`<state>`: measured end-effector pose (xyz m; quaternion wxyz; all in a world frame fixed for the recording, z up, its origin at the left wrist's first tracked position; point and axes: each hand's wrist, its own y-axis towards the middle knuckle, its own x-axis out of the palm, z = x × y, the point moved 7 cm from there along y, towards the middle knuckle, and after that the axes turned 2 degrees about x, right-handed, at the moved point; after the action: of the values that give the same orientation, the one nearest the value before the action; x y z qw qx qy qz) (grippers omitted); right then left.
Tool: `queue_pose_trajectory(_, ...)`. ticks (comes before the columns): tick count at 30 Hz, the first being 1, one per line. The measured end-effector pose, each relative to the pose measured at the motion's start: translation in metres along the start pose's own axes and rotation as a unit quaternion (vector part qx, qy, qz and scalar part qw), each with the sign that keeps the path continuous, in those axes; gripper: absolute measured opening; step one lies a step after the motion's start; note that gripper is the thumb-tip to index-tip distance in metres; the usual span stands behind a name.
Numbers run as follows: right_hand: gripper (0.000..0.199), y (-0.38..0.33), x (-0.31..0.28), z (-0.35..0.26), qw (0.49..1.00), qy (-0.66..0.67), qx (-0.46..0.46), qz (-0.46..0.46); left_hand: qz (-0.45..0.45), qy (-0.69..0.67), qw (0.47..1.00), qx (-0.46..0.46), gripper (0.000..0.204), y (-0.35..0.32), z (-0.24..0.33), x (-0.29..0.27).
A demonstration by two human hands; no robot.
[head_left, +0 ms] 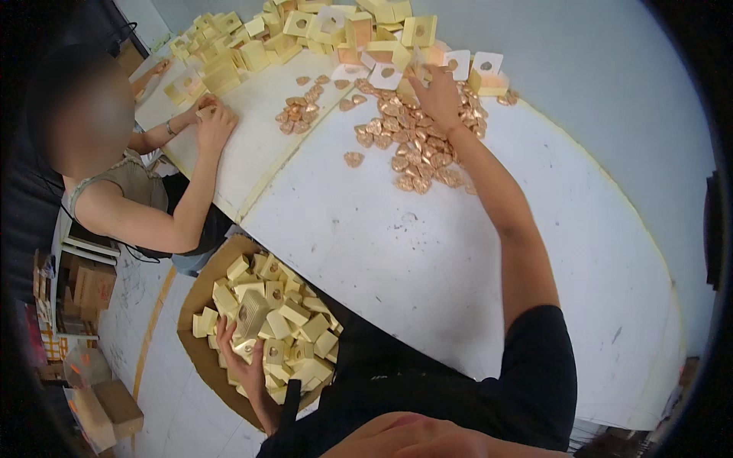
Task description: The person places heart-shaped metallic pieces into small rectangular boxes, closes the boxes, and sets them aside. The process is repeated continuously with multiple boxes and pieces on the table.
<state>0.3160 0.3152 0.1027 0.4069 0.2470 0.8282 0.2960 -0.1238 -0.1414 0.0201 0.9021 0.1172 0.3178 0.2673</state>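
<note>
My left hand [245, 365] is over the cardboard carton [200, 278] at the lower left, thumb and fingers spread apart. Just beyond its fingertips a small pale-yellow box [250, 311] looks smeared by motion, above many similar boxes [313, 328] in the carton. My right hand [438, 95] reaches to the far side of the white table, fingers bent closely around a pale piece that I cannot make out. Yellow boxes with round windows [419, 31] stand around it. Under and beside the right wrist lies a heap of gold foil-wrapped pieces [416, 156].
At the left a co-worker [137, 175] sits at the table, both hands together near a smaller gold heap [296, 117]. Stacked yellow boxes [263, 52] line the table's far edge against the wall. Brown cartons [118, 408] stand on the floor at the lower left.
</note>
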Motion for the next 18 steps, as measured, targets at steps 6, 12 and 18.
queue_pose_trajectory(6, 0.027, 0.056, 0.055, 0.031, 0.991, -0.101, 0.087, 0.000, 0.030, -0.139, 0.989, -0.049, 0.025, 0.006, -0.012, 0.033)
queue_pose_trajectory(12, 0.019, 0.017, -0.075, -0.010, 0.990, 0.112, -0.062, 0.053, -0.086, -0.174, 0.979, 0.065, 0.030, 0.051, 0.037, 0.110)
queue_pose_trajectory(18, 0.021, -0.170, -0.104, -0.086, 0.870, 0.285, -0.027, -0.401, -0.254, -0.188, 0.936, 0.155, 0.103, 0.068, 0.131, 0.210)
